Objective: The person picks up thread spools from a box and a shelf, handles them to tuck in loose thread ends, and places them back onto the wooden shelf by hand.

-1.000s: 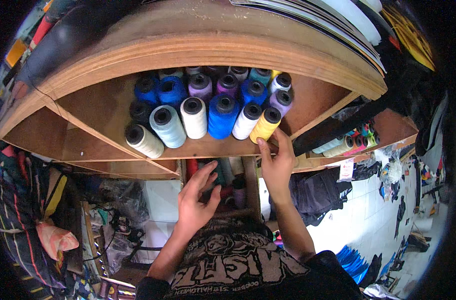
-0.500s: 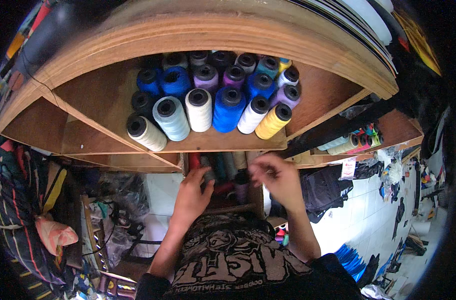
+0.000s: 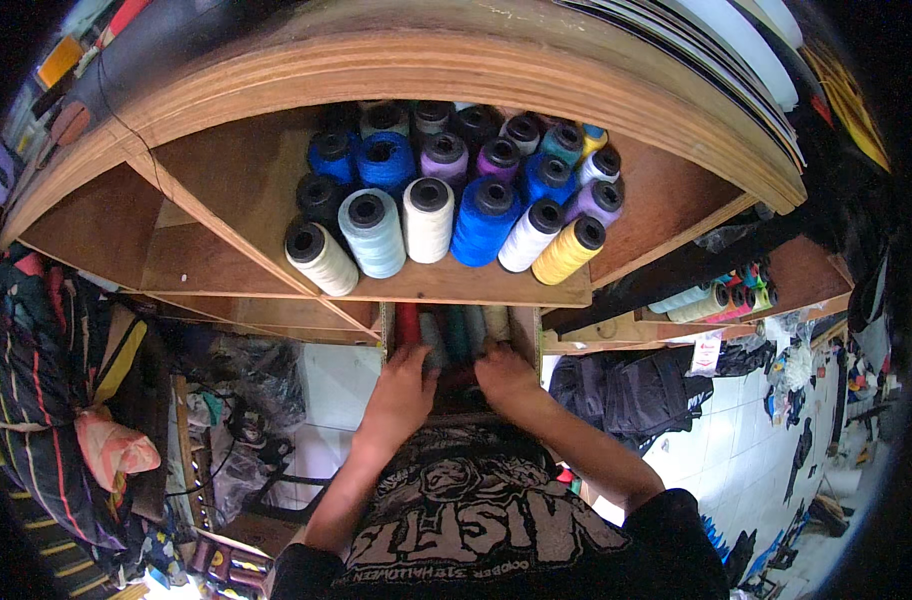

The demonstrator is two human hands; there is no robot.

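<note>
Below the wooden shelf, a narrow drawer [image 3: 528,330] holds thread cones lying side by side. My left hand [image 3: 398,388] reaches in at the left, fingers curled by the red thread cone [image 3: 407,322] and the grey thread cone [image 3: 431,334]. What sits in its grasp is mostly covered by the fingers. On the other side, my right hand [image 3: 508,380] has its bent fingers around the near end of the beige thread cone [image 3: 497,320]. A teal thread cone [image 3: 458,330] lies between the hands. The drawer's front part is dark.
Above the drawer, the shelf [image 3: 416,285] carries several upright thread cones, including a blue cone [image 3: 485,225] and a yellow cone [image 3: 569,252]. Black cloth [image 3: 621,385] hangs at the right. A striped bundle [image 3: 41,410] stands at the far left.
My right hand has come down from beside the drawer onto the beige cone. My left hand has shifted slightly and no longer shows the dark cone end. The view has moved a little leftward.
</note>
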